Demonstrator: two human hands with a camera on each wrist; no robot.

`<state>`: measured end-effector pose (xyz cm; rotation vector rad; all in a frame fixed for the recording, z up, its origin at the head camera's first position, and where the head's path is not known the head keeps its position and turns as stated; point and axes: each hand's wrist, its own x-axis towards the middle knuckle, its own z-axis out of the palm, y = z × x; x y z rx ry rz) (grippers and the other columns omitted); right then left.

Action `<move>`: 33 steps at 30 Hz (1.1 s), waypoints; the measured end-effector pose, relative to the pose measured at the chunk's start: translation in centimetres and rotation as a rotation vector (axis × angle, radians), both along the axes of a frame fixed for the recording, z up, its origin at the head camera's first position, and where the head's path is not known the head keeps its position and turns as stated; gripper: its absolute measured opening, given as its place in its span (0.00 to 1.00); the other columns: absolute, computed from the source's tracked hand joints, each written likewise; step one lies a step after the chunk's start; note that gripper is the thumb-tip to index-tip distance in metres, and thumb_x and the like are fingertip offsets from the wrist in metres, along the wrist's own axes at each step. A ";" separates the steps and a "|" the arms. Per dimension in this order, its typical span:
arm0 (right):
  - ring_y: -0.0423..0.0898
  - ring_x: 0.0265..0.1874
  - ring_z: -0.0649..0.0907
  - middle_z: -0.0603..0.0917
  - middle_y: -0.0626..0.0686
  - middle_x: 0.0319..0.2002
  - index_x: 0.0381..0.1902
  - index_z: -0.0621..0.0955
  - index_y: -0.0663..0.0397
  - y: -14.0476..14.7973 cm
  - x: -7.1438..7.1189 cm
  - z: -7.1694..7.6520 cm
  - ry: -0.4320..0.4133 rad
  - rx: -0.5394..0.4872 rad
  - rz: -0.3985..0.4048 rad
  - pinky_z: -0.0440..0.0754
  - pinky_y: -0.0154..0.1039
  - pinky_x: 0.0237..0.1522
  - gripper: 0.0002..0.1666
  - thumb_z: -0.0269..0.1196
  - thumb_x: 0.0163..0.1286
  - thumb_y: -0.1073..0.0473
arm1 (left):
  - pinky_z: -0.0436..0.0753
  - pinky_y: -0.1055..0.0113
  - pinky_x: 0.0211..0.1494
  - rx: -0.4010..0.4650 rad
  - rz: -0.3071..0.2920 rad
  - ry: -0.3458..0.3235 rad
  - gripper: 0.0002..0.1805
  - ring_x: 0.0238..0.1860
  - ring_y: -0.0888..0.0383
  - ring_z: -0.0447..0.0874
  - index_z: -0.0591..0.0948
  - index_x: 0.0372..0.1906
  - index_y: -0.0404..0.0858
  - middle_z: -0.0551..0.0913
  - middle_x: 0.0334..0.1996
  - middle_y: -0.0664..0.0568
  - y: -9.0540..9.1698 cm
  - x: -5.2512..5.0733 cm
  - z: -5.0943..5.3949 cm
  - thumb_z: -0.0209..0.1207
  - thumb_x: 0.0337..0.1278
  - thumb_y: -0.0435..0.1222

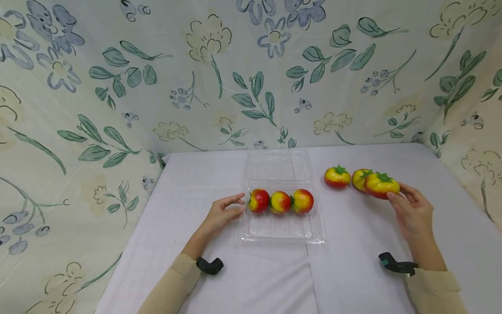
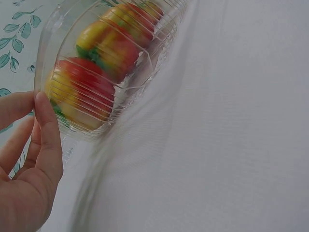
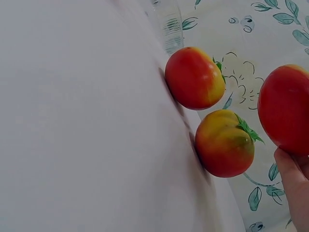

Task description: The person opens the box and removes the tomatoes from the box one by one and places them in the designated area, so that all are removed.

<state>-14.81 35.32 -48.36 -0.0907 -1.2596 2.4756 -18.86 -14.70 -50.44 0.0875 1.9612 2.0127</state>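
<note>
Left arm (image 1: 169,282) stretched forward, slanted inward; bare left wrist (image 1: 193,248) exposed past sleeve. Left hand (image 1: 219,216) turned inward, thumb (image 2: 48,133) and index finger (image 2: 17,105) brought together in pinch, other fingers bent. Right arm (image 1: 435,288) reached forward, right hand (image 1: 417,216) held raised, well apart from left, bent leftward; right thumb (image 3: 289,176) opposed to curled right fingers (image 1: 408,190) in grip.

My head view looks forward and down, farthest off, over the white cloth (image 1: 353,248). My left wrist view faces the clear box (image 1: 280,227) closely, tilted; my right one, also near, the loose fruits (image 3: 224,145). The head view shares both.
</note>
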 end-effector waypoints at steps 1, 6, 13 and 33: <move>0.44 0.52 0.82 0.82 0.54 0.53 0.56 0.79 0.67 0.1 0.0 0.0 0.004 -0.014 0.000 0.81 0.34 0.50 0.23 0.61 0.64 0.81 | 0.84 0.69 0.49 -0.003 -0.004 -0.002 0.27 0.41 0.60 0.82 0.74 0.69 0.36 0.75 0.58 0.36 0.0 0.0 0.0 0.63 0.65 0.30; 0.46 0.50 0.84 0.83 0.56 0.52 0.56 0.79 0.69 0.5 -0.2 0.1 0.021 -0.085 -0.006 0.82 0.36 0.49 0.23 0.60 0.63 0.83 | 0.85 0.69 0.49 -0.014 -0.021 -0.007 0.27 0.40 0.60 0.82 0.74 0.68 0.33 0.75 0.57 0.34 0.0 0.0 0.7 0.62 0.64 0.28; 0.45 0.48 0.85 0.84 0.56 0.50 0.55 0.80 0.69 1.1 -0.3 0.2 0.010 -0.149 -0.019 0.83 0.37 0.48 0.22 0.61 0.62 0.83 | 0.85 0.69 0.49 0.011 -0.028 0.007 0.27 0.39 0.61 0.82 0.73 0.68 0.30 0.75 0.55 0.33 0.3 0.9 2.6 0.62 0.64 0.27; 0.48 0.46 0.86 0.85 0.59 0.49 0.50 0.81 0.71 2.3 -0.6 -0.3 -0.016 -0.259 -0.117 0.85 0.40 0.45 0.21 0.62 0.58 0.85 | 0.85 0.66 0.50 -0.005 0.008 0.027 0.26 0.40 0.58 0.83 0.78 0.66 0.38 0.78 0.53 0.42 0.0 0.1 0.0 0.65 0.62 0.30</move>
